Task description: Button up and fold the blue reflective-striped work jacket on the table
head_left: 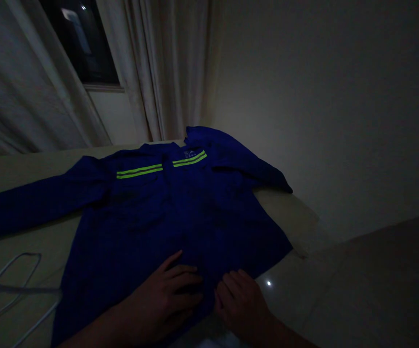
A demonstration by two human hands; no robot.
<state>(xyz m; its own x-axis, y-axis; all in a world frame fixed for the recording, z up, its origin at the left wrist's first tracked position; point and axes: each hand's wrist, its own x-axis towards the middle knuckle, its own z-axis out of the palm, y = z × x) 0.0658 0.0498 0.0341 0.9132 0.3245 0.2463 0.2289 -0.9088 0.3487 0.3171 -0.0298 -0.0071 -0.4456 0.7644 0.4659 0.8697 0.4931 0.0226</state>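
Note:
A dark blue work jacket point(140, 208) with yellow-green reflective stripes across the chest lies spread front side up, its sleeves stretched to the left and right. Toward its lower middle, my left hand point(169, 295) rests on the cloth with fingers spread. At the bottom hem, my right hand point(240, 302) has its fingers curled closed on the jacket's edge. The room is dim, so the fine detail of the fingertips is hard to see.
The jacket lies on a pale table point(24, 169). A looped white cable point(31, 270) is at the lower left. Curtains point(173, 67) hang beside a dark window point(82, 43). A plain wall point(314, 106) stands at the right, above a glossy floor point(369, 285).

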